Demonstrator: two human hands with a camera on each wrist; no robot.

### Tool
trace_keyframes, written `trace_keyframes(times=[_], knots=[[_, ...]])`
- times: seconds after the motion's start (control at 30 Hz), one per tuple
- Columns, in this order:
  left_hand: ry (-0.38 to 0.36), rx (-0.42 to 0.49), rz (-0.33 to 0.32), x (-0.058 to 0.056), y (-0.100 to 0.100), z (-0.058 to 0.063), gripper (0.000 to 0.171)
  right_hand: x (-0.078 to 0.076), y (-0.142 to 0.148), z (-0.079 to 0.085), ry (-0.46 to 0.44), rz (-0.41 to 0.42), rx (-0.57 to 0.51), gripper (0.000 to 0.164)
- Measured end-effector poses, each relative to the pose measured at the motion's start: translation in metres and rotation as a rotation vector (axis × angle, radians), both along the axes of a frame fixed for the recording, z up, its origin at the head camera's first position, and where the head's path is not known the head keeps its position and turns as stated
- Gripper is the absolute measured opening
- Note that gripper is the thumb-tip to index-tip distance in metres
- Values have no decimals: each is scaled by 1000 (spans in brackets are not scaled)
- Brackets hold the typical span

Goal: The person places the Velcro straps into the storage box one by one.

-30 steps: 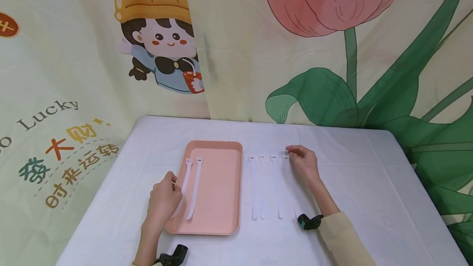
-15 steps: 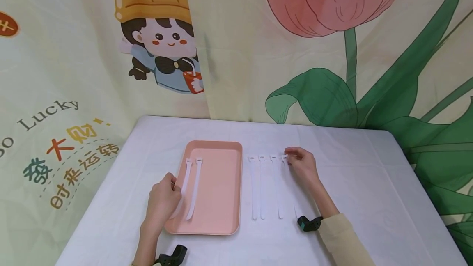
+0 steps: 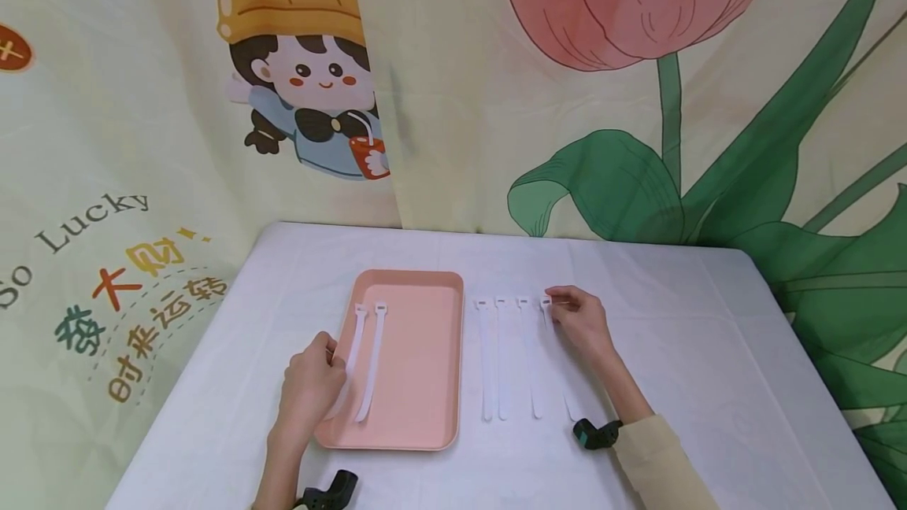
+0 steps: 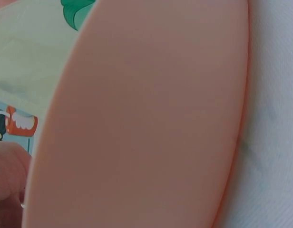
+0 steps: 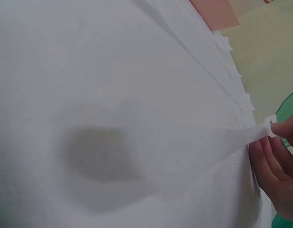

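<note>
My right hand (image 3: pixel 583 316) pinches the slotted head of the rightmost white cable tie (image 5: pixel 222 142), a flat strap with a square head. Its tail runs down over the white table toward my wrist. Left of it, several more white cable ties (image 3: pixel 526 352) lie side by side, heads at the far end. Two others (image 3: pixel 372 360) lie lengthwise in the left half of the pink tray (image 3: pixel 425 441). My left hand (image 3: pixel 314 378) is at the tray's left rim with curled fingers, close to the leftmost tie; I cannot tell whether it grips anything.
A white cloth (image 3: pixel 708 352) covers the table. Behind it hangs a printed backdrop (image 3: pixel 446 140) with a cartoon figure and a large tulip. Black wrist cameras (image 3: pixel 597 434) sit on both wrists, the right one close to the tail of the rightmost tie.
My right fingers have shifted slightly left and closed on the head of the rightmost cable tie, which has moved a little left and lifted. My left hand and the tray have stayed almost still.
</note>
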State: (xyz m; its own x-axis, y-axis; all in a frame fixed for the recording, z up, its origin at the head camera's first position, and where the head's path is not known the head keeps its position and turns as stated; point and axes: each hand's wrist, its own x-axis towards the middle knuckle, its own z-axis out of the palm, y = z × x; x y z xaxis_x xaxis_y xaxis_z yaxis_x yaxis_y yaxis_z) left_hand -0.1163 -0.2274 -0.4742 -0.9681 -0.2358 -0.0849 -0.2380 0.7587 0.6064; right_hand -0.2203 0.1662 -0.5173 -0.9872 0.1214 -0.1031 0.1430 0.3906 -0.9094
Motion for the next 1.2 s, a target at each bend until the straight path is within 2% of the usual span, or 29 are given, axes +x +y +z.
trace_keyframes(times=[0.63, 1.2], knots=[[2, -2, -10, -1, 1, 1, 8, 3, 1, -4, -21, 1, -10, 30], [5, -2, -17, -1, 0, 2, 8, 8, 4, 9, -12, 12, -106, 29]])
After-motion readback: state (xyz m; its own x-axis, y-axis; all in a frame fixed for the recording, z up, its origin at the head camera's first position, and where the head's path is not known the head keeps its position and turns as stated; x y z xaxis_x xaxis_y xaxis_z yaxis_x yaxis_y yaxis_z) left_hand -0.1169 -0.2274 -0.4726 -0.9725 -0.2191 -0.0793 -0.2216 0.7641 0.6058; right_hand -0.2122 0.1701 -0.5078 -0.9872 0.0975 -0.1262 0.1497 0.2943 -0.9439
